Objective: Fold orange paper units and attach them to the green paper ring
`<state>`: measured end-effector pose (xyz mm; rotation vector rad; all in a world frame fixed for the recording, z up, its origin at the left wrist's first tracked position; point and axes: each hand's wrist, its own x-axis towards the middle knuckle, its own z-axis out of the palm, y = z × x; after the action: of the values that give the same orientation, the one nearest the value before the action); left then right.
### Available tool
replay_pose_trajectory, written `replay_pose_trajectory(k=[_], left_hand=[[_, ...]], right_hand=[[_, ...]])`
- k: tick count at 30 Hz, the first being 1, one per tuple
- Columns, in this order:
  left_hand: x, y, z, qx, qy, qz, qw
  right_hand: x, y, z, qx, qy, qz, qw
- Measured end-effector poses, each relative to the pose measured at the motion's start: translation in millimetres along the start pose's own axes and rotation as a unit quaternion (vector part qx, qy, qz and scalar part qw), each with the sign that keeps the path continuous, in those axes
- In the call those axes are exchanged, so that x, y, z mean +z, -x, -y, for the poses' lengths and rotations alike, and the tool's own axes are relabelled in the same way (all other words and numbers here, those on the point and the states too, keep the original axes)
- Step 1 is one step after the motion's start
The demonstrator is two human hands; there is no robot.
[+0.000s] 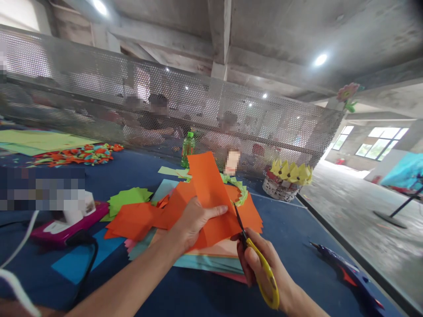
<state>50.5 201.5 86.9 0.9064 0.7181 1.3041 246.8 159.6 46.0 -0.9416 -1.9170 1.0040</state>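
My left hand [194, 220] grips a sheet of orange paper [208, 180] near its lower middle, thumb pressed on the front and fingers behind. In my right hand [261, 259] is a pair of scissors [264, 273] with yellow handles and dark blades. The blades point up and away, their tips right beside the right edge of the orange sheet; I cannot tell whether they touch it. Beneath my hands lies a stack of coloured paper [211, 262], with more orange pieces [135, 218] to the left. A ring of folded light green paper [243, 191] sits just behind.
A hot glue gun [350, 273] lies at the right, near the table edge. A magenta power strip [69, 224] with plugs and cables is on the left. Green cards [128, 200], a green bottle [188, 149], a basket with yellow folded paper [284, 182] and a perforated screen [198, 101] stand around.
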Motion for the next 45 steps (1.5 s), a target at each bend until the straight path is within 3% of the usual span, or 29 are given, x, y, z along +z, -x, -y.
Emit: replay_pose_trajectory(k=[21,35,45], left_hand=[[0.8,0.0,5.0,0.0,0.006,0.021,1.0],[-3.4,-3.7,8.6,0.013,-0.002,0.016,1.0],[-0.4,-0.7,6.0,0.027,-0.001,0.003,1.0]], right_hand=[[5.6,-0.1,-6.1,-0.006,-0.023,-0.042,0.999],[9.6,2.1,-6.9,0.066,-0.082,-0.06,0.993],[5.8,3.6,-7.1,-0.001,-0.034,-0.032,0.999]])
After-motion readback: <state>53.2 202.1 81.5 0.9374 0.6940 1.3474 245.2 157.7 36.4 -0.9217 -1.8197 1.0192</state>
